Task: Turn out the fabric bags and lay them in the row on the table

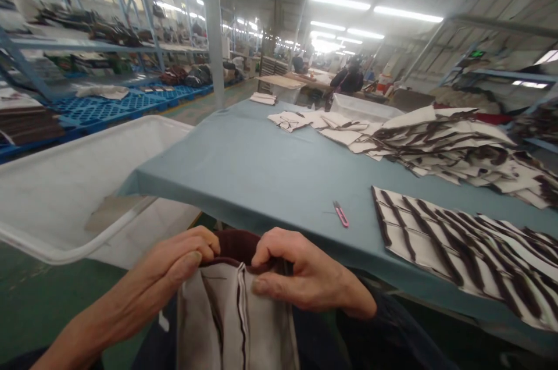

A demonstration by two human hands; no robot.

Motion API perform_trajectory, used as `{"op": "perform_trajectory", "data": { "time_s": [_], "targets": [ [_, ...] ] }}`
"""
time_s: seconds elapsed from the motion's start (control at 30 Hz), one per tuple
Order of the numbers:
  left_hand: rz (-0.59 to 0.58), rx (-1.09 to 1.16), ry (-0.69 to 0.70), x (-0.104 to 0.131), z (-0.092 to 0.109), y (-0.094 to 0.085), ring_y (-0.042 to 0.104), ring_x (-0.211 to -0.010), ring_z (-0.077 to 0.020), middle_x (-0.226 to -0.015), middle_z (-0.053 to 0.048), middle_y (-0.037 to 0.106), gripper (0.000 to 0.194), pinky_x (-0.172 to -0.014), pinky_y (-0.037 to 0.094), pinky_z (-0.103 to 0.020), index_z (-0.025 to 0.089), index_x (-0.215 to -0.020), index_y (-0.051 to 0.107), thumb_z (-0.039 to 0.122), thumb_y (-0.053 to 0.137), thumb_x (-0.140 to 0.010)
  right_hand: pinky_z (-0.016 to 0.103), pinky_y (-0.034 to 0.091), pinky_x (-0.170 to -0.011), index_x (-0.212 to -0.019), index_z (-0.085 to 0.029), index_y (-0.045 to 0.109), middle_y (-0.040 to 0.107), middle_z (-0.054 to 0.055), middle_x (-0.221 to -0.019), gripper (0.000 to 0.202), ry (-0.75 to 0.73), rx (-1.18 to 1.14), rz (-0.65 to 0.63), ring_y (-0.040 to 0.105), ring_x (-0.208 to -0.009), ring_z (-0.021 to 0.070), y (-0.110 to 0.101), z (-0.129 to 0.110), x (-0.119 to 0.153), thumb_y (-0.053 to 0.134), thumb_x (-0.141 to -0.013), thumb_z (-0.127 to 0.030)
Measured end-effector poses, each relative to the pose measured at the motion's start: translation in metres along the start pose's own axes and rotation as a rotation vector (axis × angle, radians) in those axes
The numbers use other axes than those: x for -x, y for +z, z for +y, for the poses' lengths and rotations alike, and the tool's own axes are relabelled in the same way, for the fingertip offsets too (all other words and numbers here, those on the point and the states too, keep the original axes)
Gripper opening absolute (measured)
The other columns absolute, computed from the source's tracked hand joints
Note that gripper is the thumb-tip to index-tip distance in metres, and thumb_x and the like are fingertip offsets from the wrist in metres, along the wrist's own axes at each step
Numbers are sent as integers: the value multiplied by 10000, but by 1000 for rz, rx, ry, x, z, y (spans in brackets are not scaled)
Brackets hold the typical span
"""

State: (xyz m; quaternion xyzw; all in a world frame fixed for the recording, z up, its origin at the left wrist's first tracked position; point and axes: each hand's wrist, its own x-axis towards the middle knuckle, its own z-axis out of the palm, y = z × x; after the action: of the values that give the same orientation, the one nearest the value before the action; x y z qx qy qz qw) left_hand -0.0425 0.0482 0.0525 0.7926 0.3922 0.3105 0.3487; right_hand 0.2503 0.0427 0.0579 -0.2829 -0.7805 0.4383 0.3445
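Between my hands, over my lap, hangs a sewn fabric piece (265,317), cream outside with a dark brown inside and a seam down its middle. My left hand (187,259) grips its upper left edge, thumb on the near side. On the upper right edge, my right hand (300,268) pinches the cloth between thumb and curled fingers. The piece's top gapes open between the two hands, and its lower end runs out of view. Pink thread snips (341,214) lie on the blue-green table beyond my right hand.
The table (244,166) carries a row of overlapping brown and cream pieces (462,248) at right and a heaped pile (462,149) behind. Eyeglasses (288,124) rest near the far end. A white plastic bin (96,166) stands at left. A person (349,76) is farther back.
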Motion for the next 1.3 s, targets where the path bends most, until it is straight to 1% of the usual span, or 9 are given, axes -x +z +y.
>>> {"op": "perform_trajectory", "data": {
  "time_s": [0.13, 0.2, 0.33, 0.4, 0.63, 0.8, 0.9, 1.03, 1.3],
  "targets": [
    [-94, 87, -1, 4, -6, 12, 796, -1054, -224, -1166, -45, 862, 384, -948, 616, -248, 260, -1230, 811, 496, 516, -1159, 350, 534, -843, -953, -219, 767, 775, 16, -863, 412, -87, 52, -48, 645, -800, 170, 12, -1, -7, 725, -1095, -603],
    [-109, 93, 4, 7, -6, 16, 792, -1123, -228, -1244, -44, 855, 343, -995, 608, -254, 283, -1326, 796, 464, 568, -1145, 342, 530, -816, -961, -218, 765, 788, 22, -883, 419, -80, 26, -43, 656, -800, 169, 14, 1, -7, 710, -1102, -608],
    [-156, 120, 46, 7, -3, 22, 781, -968, -175, -1057, 11, 852, 207, -893, 574, -221, 283, -1108, 828, 313, 625, -1086, 333, 522, -828, -942, -220, 740, 750, 7, -873, 400, -74, -10, -9, 625, -812, 165, 12, 5, -1, 705, -1114, -580],
    [-141, 98, 34, 6, -2, 25, 775, -946, -173, -1044, 20, 858, 191, -864, 560, -226, 284, -1100, 836, 283, 655, -1039, 334, 506, -836, -925, -222, 723, 728, -1, -861, 383, -88, -17, -1, 606, -810, 163, 11, 8, 3, 709, -1118, -552],
    [-188, 7, 10, -3, 14, 32, 718, -802, -141, -842, 69, 818, 176, -775, 490, -229, 295, -942, 842, 243, 673, -952, 337, 474, -855, -928, -230, 699, 702, -19, -867, 321, -80, -44, 13, 593, -814, 162, 16, 25, 15, 740, -1109, -492],
    [-275, -13, -16, -11, 24, 31, 732, -751, -149, -818, 26, 829, 270, -719, 494, -237, 255, -916, 867, 266, 604, -974, 331, 482, -870, -946, -230, 687, 693, -20, -885, 239, -103, -37, 24, 591, -823, 159, 21, 32, 21, 734, -1102, -405],
    [-269, -24, -7, -12, 28, 31, 715, -698, -139, -761, 30, 809, 280, -688, 485, -234, 244, -881, 860, 262, 600, -983, 347, 481, -881, -977, -231, 693, 694, -13, -901, 274, -123, 39, 55, 597, -843, 172, 24, 32, 24, 755, -1074, -480],
    [-275, -27, 33, -11, 32, 31, 705, -674, -112, -748, 63, 799, 261, -678, 480, -222, 252, -911, 850, 225, 606, -1001, 336, 469, -804, -923, -234, 664, 676, -17, -849, 398, -155, 139, 116, 589, -794, 172, 30, 34, 24, 791, -1030, -596],
    [-284, -51, 90, -5, 19, 29, 746, -732, -66, -869, 102, 826, 246, -690, 484, -183, 278, -1084, 828, 155, 622, -1029, 301, 484, -769, -879, -230, 664, 697, -36, -796, 227, -190, 128, 199, 619, -754, 142, 37, 39, 27, 790, -1044, -321]
  ]
}}
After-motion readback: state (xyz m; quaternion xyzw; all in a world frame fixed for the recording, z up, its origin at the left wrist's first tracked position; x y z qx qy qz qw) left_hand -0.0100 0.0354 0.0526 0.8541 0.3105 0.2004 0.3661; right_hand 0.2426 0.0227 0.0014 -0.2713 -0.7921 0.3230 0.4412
